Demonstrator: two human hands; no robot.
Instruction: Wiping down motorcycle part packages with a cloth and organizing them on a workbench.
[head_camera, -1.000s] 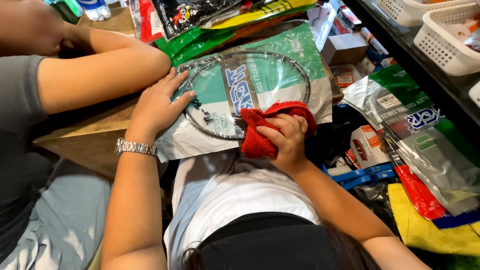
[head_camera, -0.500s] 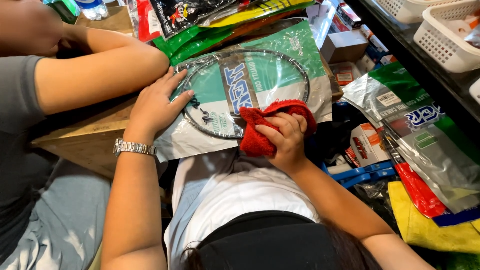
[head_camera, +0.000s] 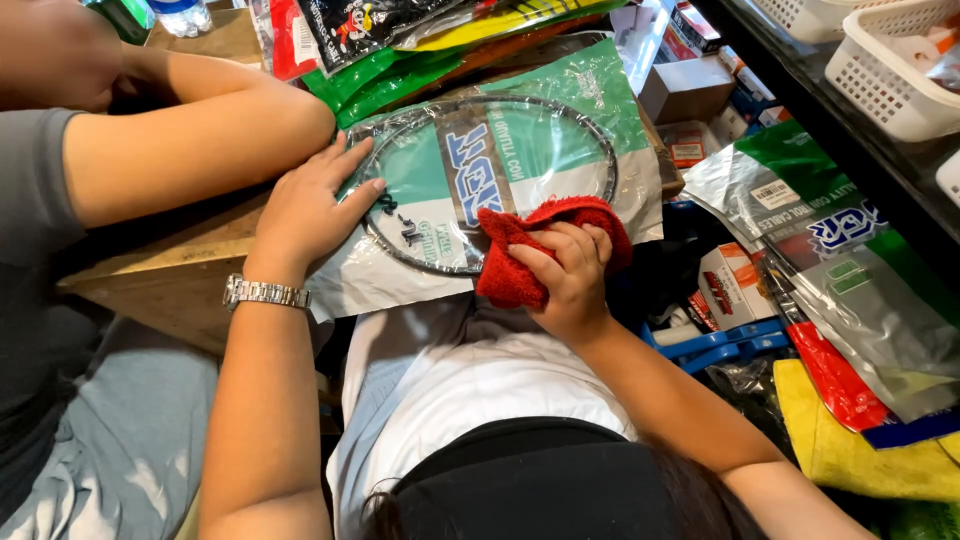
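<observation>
A: Obs. 1. Left hand (head_camera: 312, 205) lies flat, palm down, fingers spread, on the left edge of the green-and-white plastic packet (head_camera: 500, 170). Silver wristwatch (head_camera: 265, 293) on that wrist.

B: And the packet itself?

A: Flat on the wooden table (head_camera: 180, 270), its near edge hanging over the table's edge above the person's lap. A coiled black cable (head_camera: 600, 150) shows through the clear front as one large ring.

B: Right hand?

A: Right hand (head_camera: 570, 275) is curled, fingers bent over a red cloth (head_camera: 520, 245), pressing it onto the packet's lower right part. Cloth is bunched; part of it sticks out above the knuckles.

B: Anyone else near?

A: A second person's bare forearm (head_camera: 200, 150) rests on the table just beyond the left hand, touching its knuckles or nearly so; cannot tell which.

B: Surroundings?

A: More packets of the same kind piled to the right (head_camera: 850, 260), a yellow cloth (head_camera: 860, 450) low on the right, a white basket (head_camera: 890, 70) on a shelf at upper right.
</observation>
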